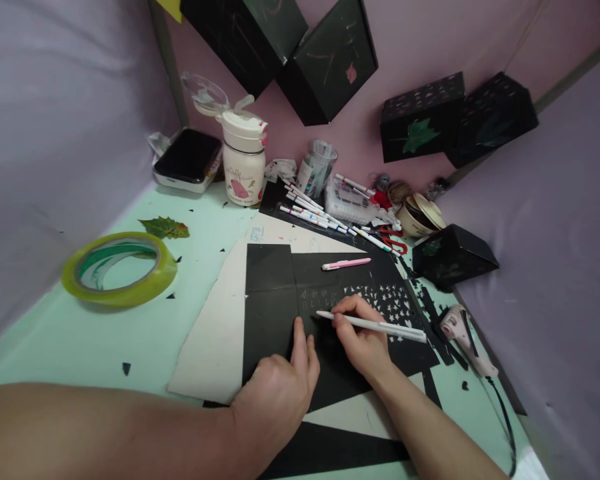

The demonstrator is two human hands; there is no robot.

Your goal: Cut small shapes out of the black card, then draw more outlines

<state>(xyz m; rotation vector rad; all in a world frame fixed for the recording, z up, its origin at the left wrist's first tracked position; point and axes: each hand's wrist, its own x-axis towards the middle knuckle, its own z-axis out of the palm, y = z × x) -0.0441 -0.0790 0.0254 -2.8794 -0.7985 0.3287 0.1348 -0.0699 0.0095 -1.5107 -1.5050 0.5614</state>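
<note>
A black card (270,313) with fold lines lies over white paper (205,340), with faint pencil-like markings near its middle and many small star cut-outs on its right part. My right hand (363,333) pinches a white pen (390,328), its tip close to the card just below the markings. My left hand (285,380) rests on the card, index and middle fingers stretched forward, the other fingers curled or hidden; nothing shows in it. Above the markings lies a pink pen (347,264).
At the left are yellow-green tape (165,277) and a leaf (165,227). Behind stand a white bottle (244,160), a phone (190,155) and scattered markers (315,217). At the right are a black box (453,257), scraps and a corded tool (467,337). Black boxes (330,63) hang above.
</note>
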